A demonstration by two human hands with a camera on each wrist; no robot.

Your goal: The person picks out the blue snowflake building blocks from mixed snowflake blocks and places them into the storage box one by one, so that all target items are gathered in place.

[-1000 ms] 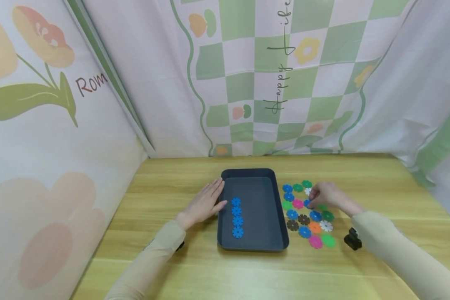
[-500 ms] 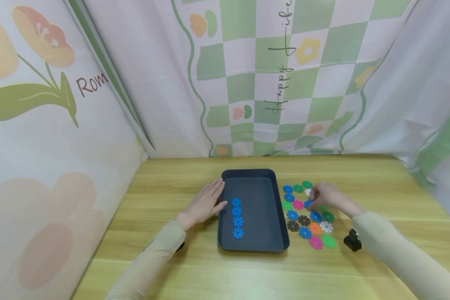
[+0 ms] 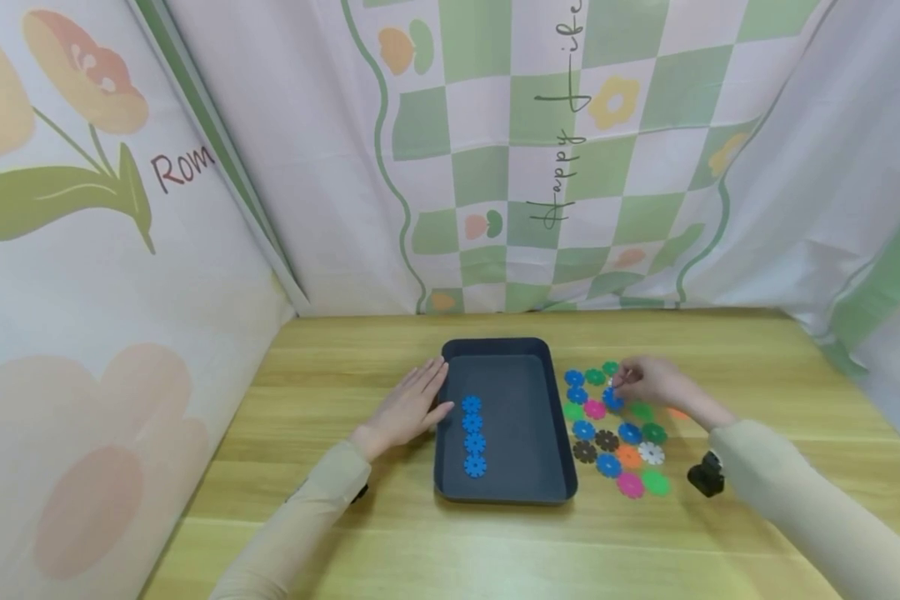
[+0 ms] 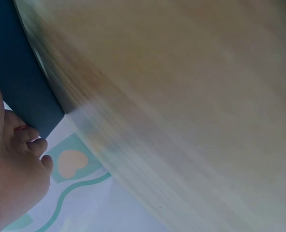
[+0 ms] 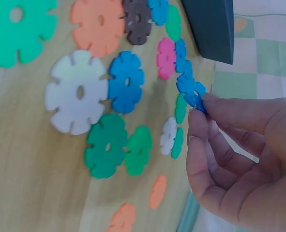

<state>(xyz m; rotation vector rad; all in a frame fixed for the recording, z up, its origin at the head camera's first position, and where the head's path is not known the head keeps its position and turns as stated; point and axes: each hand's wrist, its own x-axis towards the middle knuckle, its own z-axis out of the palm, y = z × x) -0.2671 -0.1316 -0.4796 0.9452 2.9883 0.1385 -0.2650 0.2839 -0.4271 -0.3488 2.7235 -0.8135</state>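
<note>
Between thumb and index finger, my right hand (image 3: 654,385) pinches a blue snowflake-shaped disc (image 5: 190,90). In the right wrist view that disc is tilted and held up off the table. Around it lie loose notched discs in several colours, among them a pink disc (image 3: 594,409), a white disc (image 3: 651,453) and an orange disc (image 3: 629,456). My left hand (image 3: 405,408) rests with extended fingers against the left rim of a dark grey tray (image 3: 521,425). Several blue discs (image 3: 475,442) stand in a column on the tray's left side.
The wooden table (image 3: 495,550) meets a checked curtain (image 3: 540,275) at the back and a printed panel (image 3: 217,275) on the left. A black device (image 3: 707,475) sits at the right wrist. The tray's raised right wall borders the loose discs.
My right hand has risen slightly with the blue disc, lifting it off the table. A light green disc beneath the hand now shows more fully. My left hand and the tray stay put.
</note>
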